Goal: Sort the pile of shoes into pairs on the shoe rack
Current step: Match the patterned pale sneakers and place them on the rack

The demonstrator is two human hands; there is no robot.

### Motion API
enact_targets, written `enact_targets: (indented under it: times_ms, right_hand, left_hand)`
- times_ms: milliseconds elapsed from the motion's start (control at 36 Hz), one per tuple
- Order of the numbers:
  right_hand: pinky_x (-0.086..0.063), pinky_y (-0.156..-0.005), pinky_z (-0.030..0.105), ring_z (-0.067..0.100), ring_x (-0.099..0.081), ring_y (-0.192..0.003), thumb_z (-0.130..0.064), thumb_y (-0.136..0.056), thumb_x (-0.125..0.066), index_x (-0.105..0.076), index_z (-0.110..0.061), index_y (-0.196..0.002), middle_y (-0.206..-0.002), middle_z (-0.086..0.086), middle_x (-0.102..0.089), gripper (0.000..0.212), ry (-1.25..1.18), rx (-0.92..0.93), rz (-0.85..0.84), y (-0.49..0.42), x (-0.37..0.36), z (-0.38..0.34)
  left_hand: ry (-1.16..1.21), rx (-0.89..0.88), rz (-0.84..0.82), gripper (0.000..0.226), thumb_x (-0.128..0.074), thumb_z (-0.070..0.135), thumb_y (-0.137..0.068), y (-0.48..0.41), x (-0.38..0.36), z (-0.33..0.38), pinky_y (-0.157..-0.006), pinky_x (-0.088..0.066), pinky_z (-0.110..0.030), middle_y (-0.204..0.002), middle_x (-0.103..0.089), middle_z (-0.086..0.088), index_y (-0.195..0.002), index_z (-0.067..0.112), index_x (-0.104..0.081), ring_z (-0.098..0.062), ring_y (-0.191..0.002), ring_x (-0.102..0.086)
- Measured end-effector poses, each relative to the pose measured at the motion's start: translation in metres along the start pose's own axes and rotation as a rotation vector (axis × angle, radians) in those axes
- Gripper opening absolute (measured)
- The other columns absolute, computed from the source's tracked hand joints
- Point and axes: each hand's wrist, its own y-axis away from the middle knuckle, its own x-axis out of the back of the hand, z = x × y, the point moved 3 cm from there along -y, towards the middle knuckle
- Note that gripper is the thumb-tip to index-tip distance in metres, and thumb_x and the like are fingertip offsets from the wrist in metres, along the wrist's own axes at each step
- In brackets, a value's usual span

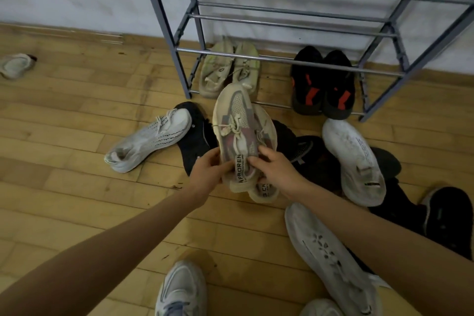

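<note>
Cream shoes point(242, 133), two stacked together, are gripped at the heel end by both hands: left hand point(207, 174) on one side, right hand point(275, 170) on the other. They are over the wooden floor point(77, 123), just before the shoe rack's point(282, 59) bottom front edge. Pale shoes point(228, 69) and black shoes point(323, 84) sit on the bottom shelf.

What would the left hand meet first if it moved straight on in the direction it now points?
The left hand already grips the beige shoe, so it meets that at once. Beyond it, probably the pale pair on the rack's bottom shelf, though depth is unclear.
</note>
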Motion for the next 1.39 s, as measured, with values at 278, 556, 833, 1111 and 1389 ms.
enact_targets:
  times_ms: [278,556,833,1111,1389]
  right_hand:
    - [-0.028,-0.107,0.038,0.034,-0.023,-0.134,-0.051,-0.077,-0.069,-0.009,-0.009,-0.146,-0.143,0.015,-0.017,0.101,0.539,-0.07,0.295,0.008,-0.008,0.047]
    - [-0.042,-0.099,0.039,0.03,-0.038,-0.125,-0.037,-0.068,-0.082,-0.003,-0.011,-0.144,-0.14,0.015,-0.026,0.113,0.403,-0.154,0.316,0.0,-0.02,0.067]
    - [-0.043,-0.093,0.036,0.031,-0.042,-0.121,-0.029,-0.07,-0.081,-0.011,-0.01,-0.142,-0.137,0.016,-0.029,0.101,0.349,-0.147,0.323,0.001,-0.02,0.07]
    - [-0.039,-0.086,0.028,0.013,-0.045,-0.108,-0.017,-0.07,-0.081,-0.034,-0.016,-0.134,-0.114,-0.006,-0.042,0.079,0.135,-0.045,0.317,0.011,-0.009,0.069]
    - [-0.045,-0.101,0.044,0.015,-0.047,-0.123,-0.041,-0.056,-0.079,-0.032,-0.034,-0.137,-0.132,-0.005,-0.046,0.094,0.022,0.125,0.386,0.035,-0.004,0.065]
  left_hand:
    - [-0.275,-0.008,0.184,0.033,-0.066,0.012,-0.086,0.002,0.062,-0.04,-0.075,-0.05,-0.03,-0.102,-0.066,-0.001,-0.118,0.017,-0.061,-0.021,-0.097,-0.062]
    - [-0.58,-0.048,0.274,0.034,-0.033,0.034,-0.101,-0.011,0.074,-0.047,-0.078,-0.043,-0.035,-0.103,-0.061,-0.018,-0.092,0.014,-0.059,-0.035,-0.103,-0.055]
    - [-0.469,0.183,0.207,0.114,-0.086,0.047,-0.058,0.009,0.072,-0.059,-0.105,-0.042,-0.048,-0.141,-0.035,-0.009,-0.146,0.016,-0.02,-0.027,-0.128,-0.04]
    - [-0.048,0.221,0.178,0.074,-0.084,0.016,-0.068,0.012,0.072,-0.058,-0.081,-0.057,-0.039,-0.119,-0.06,-0.008,-0.13,0.011,-0.045,-0.024,-0.1,-0.063]
    - [0.28,0.114,0.029,0.062,-0.077,0.001,-0.071,0.032,0.057,-0.037,-0.078,-0.058,-0.035,-0.126,-0.056,-0.013,-0.125,0.013,-0.048,-0.027,-0.105,-0.064]
